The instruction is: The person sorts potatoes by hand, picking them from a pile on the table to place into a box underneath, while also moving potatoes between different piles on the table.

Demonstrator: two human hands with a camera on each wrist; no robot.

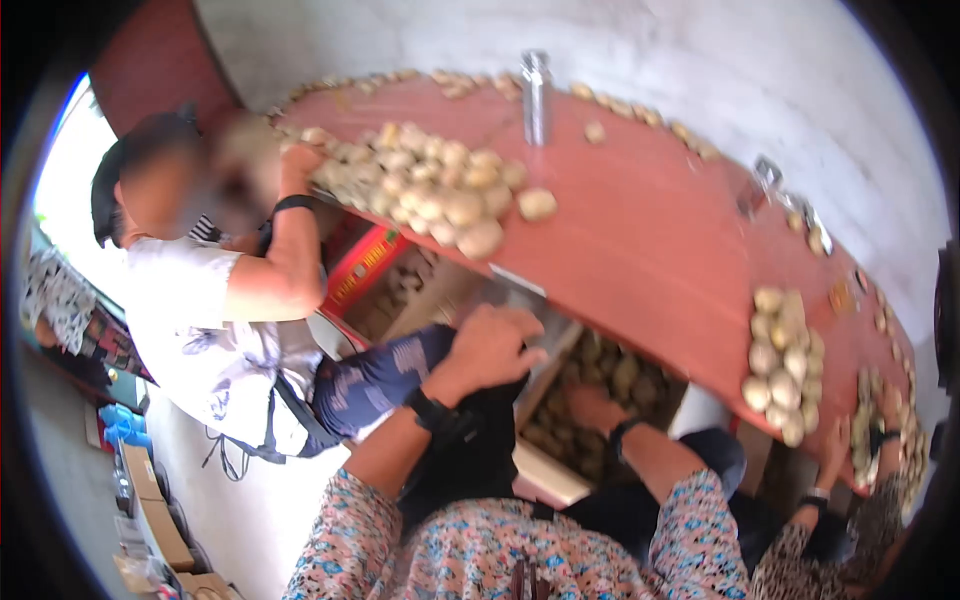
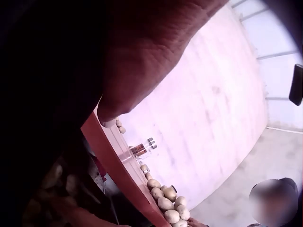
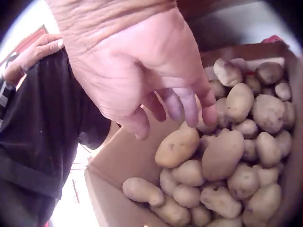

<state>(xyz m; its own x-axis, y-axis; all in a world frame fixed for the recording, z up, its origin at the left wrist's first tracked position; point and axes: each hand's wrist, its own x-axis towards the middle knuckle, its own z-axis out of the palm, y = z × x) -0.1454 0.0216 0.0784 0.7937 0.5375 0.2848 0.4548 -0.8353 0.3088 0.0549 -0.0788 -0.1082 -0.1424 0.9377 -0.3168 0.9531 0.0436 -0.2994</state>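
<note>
My right hand reaches down into a cardboard box full of potatoes. In the right wrist view that hand hangs over the potatoes, palm showing, fingers loosely bent with nothing between them. A larger yellowish potato lies just below its fingertips. My left hand is over my dark-clothed leg by the table edge, fingers spread and holding nothing. The left wrist view shows part of this hand close up, its fingers mostly hidden.
Potatoes are heaped on the red table, with another pile farther right. A clear bottle stands towards the wall. A person sits to the left, handling the heap; another person's hand shows at far right.
</note>
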